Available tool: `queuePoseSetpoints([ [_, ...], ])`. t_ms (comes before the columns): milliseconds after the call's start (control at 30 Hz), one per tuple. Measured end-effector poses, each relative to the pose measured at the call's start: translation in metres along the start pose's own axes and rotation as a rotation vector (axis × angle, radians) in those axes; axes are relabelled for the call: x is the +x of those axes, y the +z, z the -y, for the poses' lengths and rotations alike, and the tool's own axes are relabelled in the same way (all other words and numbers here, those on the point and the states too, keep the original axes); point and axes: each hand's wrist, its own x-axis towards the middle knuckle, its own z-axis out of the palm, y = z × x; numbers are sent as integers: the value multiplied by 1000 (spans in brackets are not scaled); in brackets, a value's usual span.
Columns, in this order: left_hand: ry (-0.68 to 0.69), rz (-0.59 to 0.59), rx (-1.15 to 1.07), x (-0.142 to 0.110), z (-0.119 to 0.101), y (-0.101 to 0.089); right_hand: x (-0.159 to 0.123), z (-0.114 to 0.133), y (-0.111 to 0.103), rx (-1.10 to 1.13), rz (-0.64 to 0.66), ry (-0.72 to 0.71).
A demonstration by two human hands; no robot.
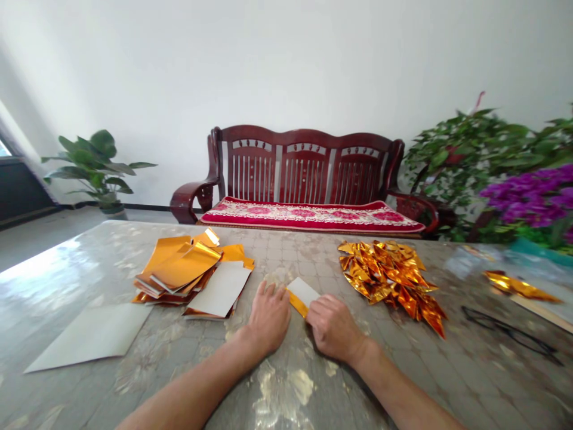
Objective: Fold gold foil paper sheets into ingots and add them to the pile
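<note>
Between my hands lies a small sheet of gold foil paper [305,289], pale side up, with a gold strip folded over along its near edge. My left hand [270,313] presses on the left end of that strip, its fingers bent and close together. At the other end, my right hand [333,327] is closed on the paper, fingers curled in. Left of my hands is a loose pile of gold foil paper sheets [179,263], some with the pale side up. To the right rests a heap of folded, pointed gold foil pieces [387,275].
A large pale sheet [92,334] lies at the table's left. On the right are black-framed glasses [510,333], a separate gold foil piece [521,286] and clear plastic [470,260]. Beyond the patterned table [452,382] stand a wooden bench [304,161], plants and purple flowers [532,194].
</note>
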Motion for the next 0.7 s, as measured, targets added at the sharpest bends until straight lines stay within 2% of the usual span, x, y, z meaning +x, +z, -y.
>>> queuePoseSetpoints([
  [100,-18,3,-67,5,13,6,6,12,1,187,16,-164],
  [167,-10,29,-93,7,20,12,8,12,4,310,-46,-195],
  [233,14,66,-127,10,25,16,7,5,9,365,-156,-104],
  [300,59,95,-170,13,30,19,4,-6,13,346,-233,54],
  [433,115,114,-249,20,35,20,0,-22,18,301,-121,236],
  [533,118,108,-283,22,36,19,1,-23,18,264,-40,256],
  [700,91,65,-316,21,35,19,3,-19,16,228,11,245],
])
